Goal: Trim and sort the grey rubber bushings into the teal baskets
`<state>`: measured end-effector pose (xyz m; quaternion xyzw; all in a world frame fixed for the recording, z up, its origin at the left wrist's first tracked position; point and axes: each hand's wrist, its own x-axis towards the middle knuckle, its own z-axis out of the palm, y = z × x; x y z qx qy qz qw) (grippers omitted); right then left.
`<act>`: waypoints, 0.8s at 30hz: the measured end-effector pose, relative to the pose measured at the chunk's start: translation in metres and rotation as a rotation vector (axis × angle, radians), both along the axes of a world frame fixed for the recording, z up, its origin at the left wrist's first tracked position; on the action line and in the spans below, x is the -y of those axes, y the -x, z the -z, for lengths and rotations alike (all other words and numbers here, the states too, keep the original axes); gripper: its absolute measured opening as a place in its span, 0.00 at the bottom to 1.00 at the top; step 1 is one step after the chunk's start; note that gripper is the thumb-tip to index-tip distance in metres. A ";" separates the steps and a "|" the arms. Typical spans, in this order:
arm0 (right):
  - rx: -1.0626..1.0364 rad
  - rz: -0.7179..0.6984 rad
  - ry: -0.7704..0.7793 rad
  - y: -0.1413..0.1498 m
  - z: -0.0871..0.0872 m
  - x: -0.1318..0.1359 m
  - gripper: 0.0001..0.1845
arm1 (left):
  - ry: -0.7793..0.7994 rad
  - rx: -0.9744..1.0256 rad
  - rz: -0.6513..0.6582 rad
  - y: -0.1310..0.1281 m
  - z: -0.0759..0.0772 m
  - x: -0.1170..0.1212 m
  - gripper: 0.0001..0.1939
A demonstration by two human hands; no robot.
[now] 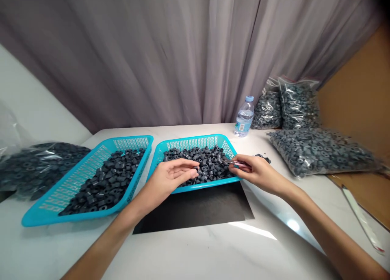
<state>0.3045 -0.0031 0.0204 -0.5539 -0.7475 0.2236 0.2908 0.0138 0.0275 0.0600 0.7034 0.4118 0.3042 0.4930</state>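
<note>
My left hand (176,172) is over the near side of the middle blue basket (195,186), thumb and fingers pinched on what looks like a small black ring-shaped part (196,169). Many similar black parts (210,160) fill that basket. At its right rim, my right hand (251,170) is closed around a slim metal-tipped tool (234,163), whose tip points left over the parts. Its exact kind is hidden by my fingers. A second blue basket (94,150), to the left, holds more of the black parts.
A black mat (195,211) lies under the middle basket on the white table (189,251). Clear bags of parts stand at the right (300,103) and lie there (323,150); another bag (39,166) is at left. A water bottle (244,117) stands behind. Loose parts (263,158) lie beside my right hand.
</note>
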 end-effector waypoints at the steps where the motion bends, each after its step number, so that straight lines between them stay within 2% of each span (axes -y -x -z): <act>1: -0.005 -0.003 -0.003 0.000 0.001 0.000 0.17 | 0.023 0.008 0.008 0.001 -0.001 0.001 0.16; 8: -0.028 -0.021 -0.010 -0.001 0.002 0.002 0.18 | 0.229 0.126 0.089 0.003 -0.012 0.016 0.19; 17: 0.011 -0.012 -0.020 -0.001 0.002 0.003 0.19 | 0.275 0.182 0.096 -0.003 -0.009 0.023 0.12; 24: 0.100 -0.013 -0.034 0.000 0.000 0.004 0.19 | 0.363 0.269 0.061 -0.006 -0.008 0.025 0.13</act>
